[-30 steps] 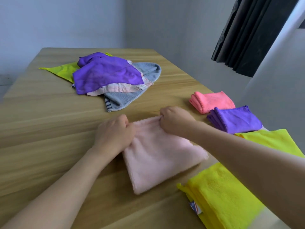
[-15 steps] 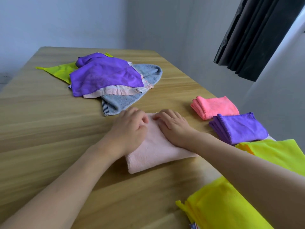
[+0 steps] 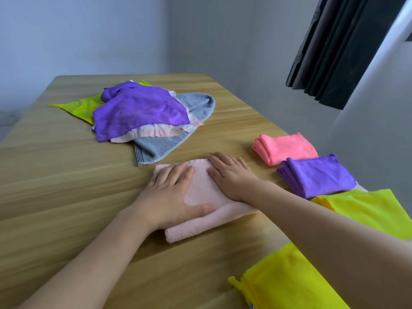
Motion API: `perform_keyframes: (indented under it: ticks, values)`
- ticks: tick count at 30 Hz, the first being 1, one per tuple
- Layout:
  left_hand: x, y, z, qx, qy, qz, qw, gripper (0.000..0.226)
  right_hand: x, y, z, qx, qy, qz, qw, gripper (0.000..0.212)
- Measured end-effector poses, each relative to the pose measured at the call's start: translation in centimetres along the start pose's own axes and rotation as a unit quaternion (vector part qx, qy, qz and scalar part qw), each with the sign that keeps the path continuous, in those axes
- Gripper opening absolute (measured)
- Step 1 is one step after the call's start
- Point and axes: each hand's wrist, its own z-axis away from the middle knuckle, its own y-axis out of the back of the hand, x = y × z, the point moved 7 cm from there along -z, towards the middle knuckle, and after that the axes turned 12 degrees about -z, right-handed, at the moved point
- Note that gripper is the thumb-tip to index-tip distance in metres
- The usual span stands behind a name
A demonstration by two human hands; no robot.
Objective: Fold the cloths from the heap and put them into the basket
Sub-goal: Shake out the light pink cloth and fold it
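1. Since half a second ago the fold has been flattened further: both hands have been slid out flat across the pale pink cloth [image 3: 201, 188], where a moment earlier the fingers were still bunched at its far edge. A second back the cloth was only being doubled over.
2. Everything below is placed relative to that pale pink cloth, which is lying folded on the wooden table [image 3: 55, 175], roughly mid-table near the front.
3. Far left and behind it, a lime green cloth [image 3: 78, 107] can be seen poking out from under the heap.
4. Behind it, the heap itself is stacked up: a purple cloth [image 3: 138, 110] on top, a pink striped one [image 3: 153, 133] under that, and a grey towel [image 3: 160, 146] at the bottom, its corner reaching almost to the pink cloth.
5. The left hand [image 3: 169, 197] is laid flat on the cloth's left half, fingers straight and close together, pressing down.
6. The right hand [image 3: 231, 175] is pressed flat on the right half, fingers lightly spread. Nothing is being pinched by either.
7. To the right, well apart, a folded coral cloth [image 3: 287, 148] is parked, with a folded purple cloth [image 3: 318, 175] just in front of it.
8. Further right and nearer the camera, yellow fabric [image 3: 361, 208] is spread at the table edge, and another yellow piece [image 3: 285, 284] sits at the bottom right.
9. A basket can't be made out from this view.
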Motion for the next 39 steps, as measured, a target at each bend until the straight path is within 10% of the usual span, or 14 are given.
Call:
perform_keyframes:
  ticks: [5,10,17,24,33,39]
  values:
    - [0.2,1.2,0.7,0.070,0.012,-0.022,0.997,0.135,-2.9,3.1,2.8,0.064,0.081,0.092,0.990,0.054]
    - [2.0,4.2,4.5,0.315,-0.033,-0.030,0.948,0.042,-2.1,1.5,6.5,-0.009,0.142,0.074,0.987,0.045]
    - [2.4,0.9,6.6,0.131,-0.027,0.018,0.991,0.085,-1.0,1.2,7.4,-0.082,0.103,0.105,0.986,0.061]
    - [3.0,2.4,6.4,0.166,0.035,-0.005,0.986,0.035,-1.9,1.8,10.0,-0.169,0.045,0.178,0.968,0.081]
    - [2.4,3.8,7.0,0.090,0.034,0.029,0.995,0.015,-3.5,4.4,11.4,-0.100,0.072,0.157,0.980,0.022]
    - [-0.4,2.8,7.1,0.035,0.096,0.256,0.961,0.027,-3.4,6.4,11.3,-0.119,-0.010,0.012,0.993,0.016]
